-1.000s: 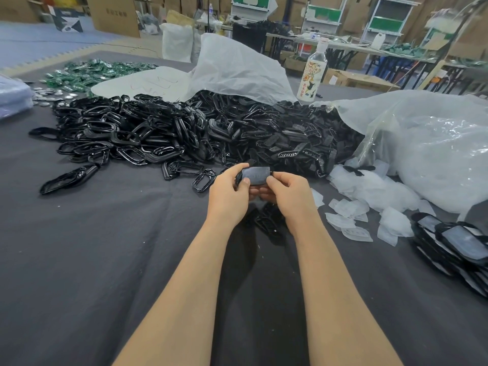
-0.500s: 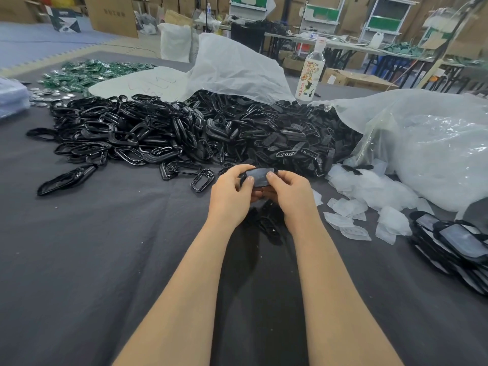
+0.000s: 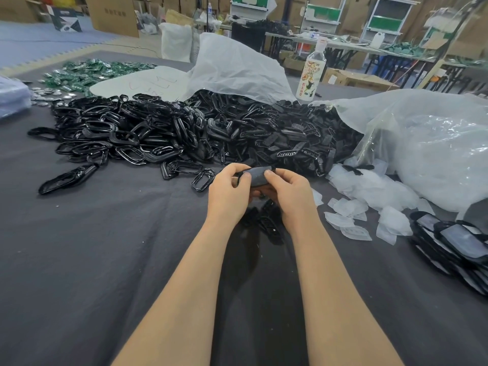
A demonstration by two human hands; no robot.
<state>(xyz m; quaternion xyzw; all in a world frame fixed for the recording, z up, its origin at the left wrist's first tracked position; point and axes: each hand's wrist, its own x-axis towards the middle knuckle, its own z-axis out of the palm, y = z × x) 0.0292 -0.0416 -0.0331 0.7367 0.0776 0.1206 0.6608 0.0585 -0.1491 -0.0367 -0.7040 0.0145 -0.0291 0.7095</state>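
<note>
Both hands hold one small black plastic part (image 3: 256,175) with a grey face, just above the dark cloth table (image 3: 105,260). My left hand (image 3: 229,192) grips its left end with thumb on top and fingers curled under. My right hand (image 3: 287,192) grips the right end the same way. A few loose black parts (image 3: 266,220) lie on the cloth right below my hands. Behind them spreads a big heap of black plastic frames and inserts (image 3: 198,130).
Translucent white pieces (image 3: 353,215) lie scattered to the right, below a large clear plastic bag (image 3: 427,143). Stacked assembled parts (image 3: 454,244) sit at the right edge. A drink bottle (image 3: 311,72) stands behind the heap. Green pieces (image 3: 87,72) lie far left.
The part has been turned slightly between my hands, and both thumbs have shifted on its top face. My hands stay in the same place.
</note>
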